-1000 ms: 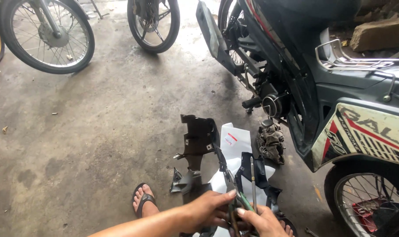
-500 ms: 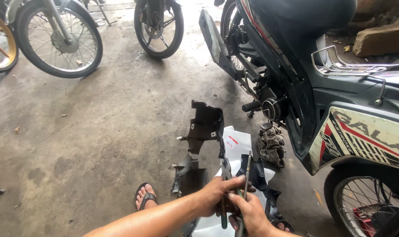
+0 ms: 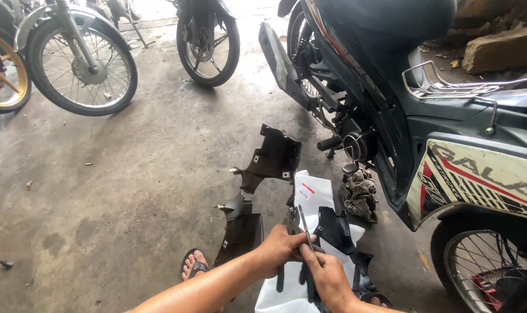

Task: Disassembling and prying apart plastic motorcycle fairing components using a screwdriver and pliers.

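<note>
My left hand (image 3: 282, 248) and my right hand (image 3: 326, 276) meet low in the middle of the view. Together they grip a pair of pliers (image 3: 291, 223) and a thin metal rod-like tool (image 3: 305, 227), with dark handles hanging below the left hand. Which hand grips which tool is hard to tell. Under the hands lie black plastic motorcycle panels (image 3: 273, 159) on a white fairing piece (image 3: 313, 194). The motorcycle (image 3: 426, 122) stands to the right.
A dirty rag (image 3: 360, 193) lies by the motorcycle's footpeg (image 3: 329, 143). My sandalled foot (image 3: 194, 264) rests on the concrete floor (image 3: 130, 185). Parked bike wheels stand at the back: one far left (image 3: 81, 66), one centre (image 3: 208, 46). A stone block (image 3: 501, 51) sits top right.
The view has shifted slightly left and down. My hands have come closer together around the tools and lifted a little over the panels.
</note>
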